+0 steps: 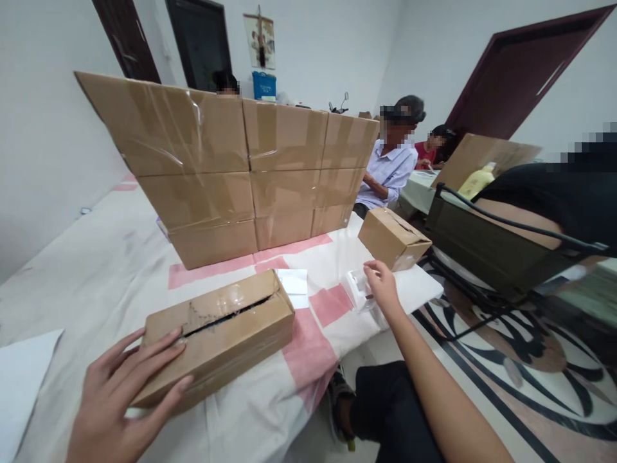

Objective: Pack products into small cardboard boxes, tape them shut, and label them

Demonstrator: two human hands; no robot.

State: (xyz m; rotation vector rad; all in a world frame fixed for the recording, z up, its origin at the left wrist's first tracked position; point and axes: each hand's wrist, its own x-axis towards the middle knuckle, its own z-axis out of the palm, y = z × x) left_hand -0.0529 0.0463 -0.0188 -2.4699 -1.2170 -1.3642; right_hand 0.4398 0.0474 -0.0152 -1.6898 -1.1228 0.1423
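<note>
A long cardboard box [250, 334] lies on the near part of the table, with a dark, uneven slit along its top. My left hand [130, 379] rests on its left end, fingers spread over the top and thumb toward the near side. At the table's right edge, my right hand [383, 286] has its fingers curled at the top of a small white box-like object [355, 292]; its exact kind is unclear. Just beyond that hand is a smaller cardboard box [393, 235], also with a slit in its top. White paper [295, 286] lies behind the long box.
A wall of taped cardboard boxes [284, 173] stands across the table. White paper [24, 373] lies at the left. A dark folding chair [491, 238] with a seated person stands at the right. Another person in a light shirt [393, 167] sits beyond the table.
</note>
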